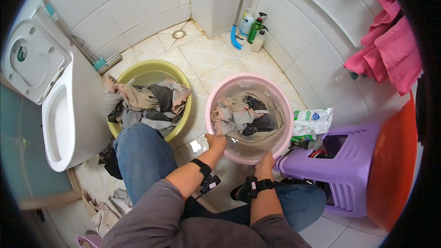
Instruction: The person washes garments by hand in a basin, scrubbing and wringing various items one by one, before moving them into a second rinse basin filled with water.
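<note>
A pink plastic basin (285, 105) stands on the tiled floor with murky water and wet clothes (239, 115) in grey, beige and black. My left hand (216, 141) grips its near rim on the left side. My right hand (265, 160) holds the near rim further right. Both wrists wear black straps. To the left stands a yellow-green basin (151, 66) heaped with grey, beige and dark garments (142, 103) that spill over its rim.
A white toilet (55, 110) with raised lid stands at the left. A purple plastic stool (335, 165) and an orange object (395, 165) are at the right, with a detergent bag (312, 121) behind. Bottles (255, 27) and a mop handle (241, 4) occupy the far corner. Pink towels (390, 46) hang on the right wall.
</note>
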Demonstrator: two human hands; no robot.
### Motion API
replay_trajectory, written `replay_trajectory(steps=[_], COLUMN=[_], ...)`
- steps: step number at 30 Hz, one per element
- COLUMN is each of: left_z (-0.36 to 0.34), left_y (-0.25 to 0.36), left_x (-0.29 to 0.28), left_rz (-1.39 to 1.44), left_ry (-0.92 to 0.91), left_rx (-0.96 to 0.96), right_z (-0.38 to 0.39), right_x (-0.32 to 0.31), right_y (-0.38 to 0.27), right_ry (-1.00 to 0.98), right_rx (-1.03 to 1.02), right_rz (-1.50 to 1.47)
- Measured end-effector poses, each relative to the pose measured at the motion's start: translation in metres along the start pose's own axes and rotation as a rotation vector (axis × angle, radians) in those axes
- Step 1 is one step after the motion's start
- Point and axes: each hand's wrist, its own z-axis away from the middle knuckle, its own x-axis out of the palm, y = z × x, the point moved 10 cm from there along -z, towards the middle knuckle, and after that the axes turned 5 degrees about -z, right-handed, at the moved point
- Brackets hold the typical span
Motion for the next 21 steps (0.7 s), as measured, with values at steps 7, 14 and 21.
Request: replay_trajectory(steps=[7,14,21], left_z=[-0.001,-0.050,-0.041], left_y=[-0.003,-0.068,-0.106], left_x=[0.008,-0.082,-0.194], left_rz=[0.248,0.012,0.093], left_ry=[-0.331,-0.406,-0.203], left_rx=[0.046,0.093,-0.009], right_z=[0.069,0.153,0.233], right_x=[0.018,0.068,0.113], right_y=[0.095,0.163,0.162], right_ry=[-0.158,-0.476,-0.907], right_rx=[0.405,0.779,0.529], right_rz=[0.091,0.278,0.705])
